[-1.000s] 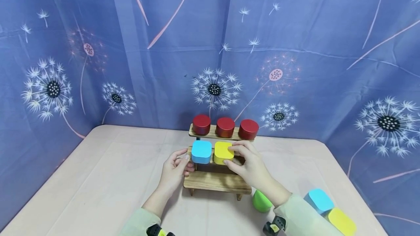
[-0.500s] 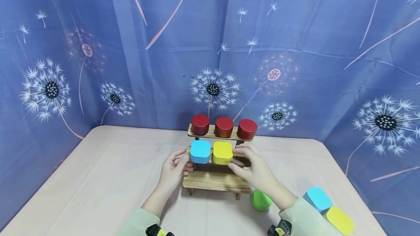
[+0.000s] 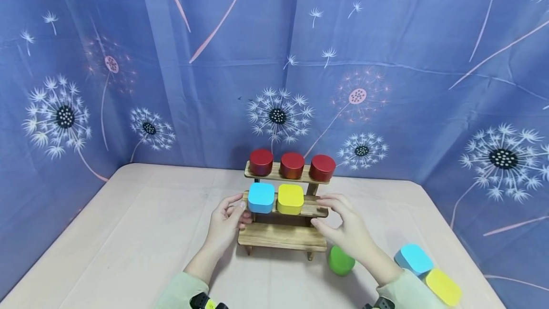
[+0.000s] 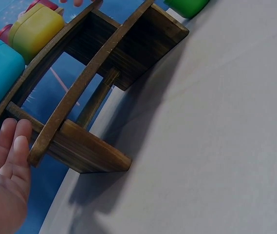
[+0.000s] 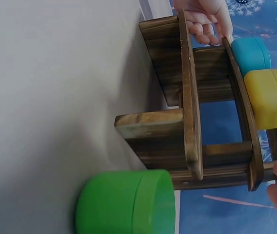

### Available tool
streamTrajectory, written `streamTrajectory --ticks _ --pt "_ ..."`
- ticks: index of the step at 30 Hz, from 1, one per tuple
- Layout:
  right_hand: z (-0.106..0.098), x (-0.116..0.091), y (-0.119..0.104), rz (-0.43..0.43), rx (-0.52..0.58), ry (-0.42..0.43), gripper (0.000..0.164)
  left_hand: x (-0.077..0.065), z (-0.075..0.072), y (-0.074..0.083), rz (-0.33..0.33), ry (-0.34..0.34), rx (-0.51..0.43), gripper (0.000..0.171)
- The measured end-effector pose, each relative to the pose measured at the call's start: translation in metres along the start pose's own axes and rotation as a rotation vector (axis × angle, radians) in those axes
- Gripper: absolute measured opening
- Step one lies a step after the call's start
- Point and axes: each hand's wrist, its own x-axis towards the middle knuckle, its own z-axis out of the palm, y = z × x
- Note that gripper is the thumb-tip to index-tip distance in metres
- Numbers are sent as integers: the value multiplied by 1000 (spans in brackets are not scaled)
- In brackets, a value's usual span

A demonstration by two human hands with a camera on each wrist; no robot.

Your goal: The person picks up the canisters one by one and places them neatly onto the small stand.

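Note:
A wooden three-tier display stand (image 3: pixel 283 236) stands on the table. My left hand (image 3: pixel 223 225) holds the left end of its middle shelf, thumb in front and fingers curled beneath. On that shelf a blue rounded-square tin (image 3: pixel 261 198) sits beside a yellow one (image 3: pixel 290 199); the left wrist view shows the blue tin (image 4: pixel 1 73) nearest that hand. My right hand (image 3: pixel 349 228) is apart from the yellow tin, its fingers spread by the shelf's right end and holding nothing. Three red round tins (image 3: pixel 260 162) line the top shelf, while the bottom shelf bears nothing.
A green round tin (image 3: pixel 341 260) stands at the stand's front right, under my right forearm; it looms close in the right wrist view. Another blue tin (image 3: pixel 413 259) and yellow tin (image 3: pixel 443 287) lie at the table's right. A blue dandelion curtain (image 3: pixel 206 108) hangs behind.
My right hand has let go of the yellow tin and moved right, toward the shelf's end. The yellow tin stays beside the blue one. My left hand keeps its hold on the stand.

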Motion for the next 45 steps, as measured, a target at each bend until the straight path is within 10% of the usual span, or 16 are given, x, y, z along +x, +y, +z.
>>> streamTrajectory --ticks 45 --pt "-67 -77 38 277 -167 63 34 2 0 -4 -24 6 11 34"
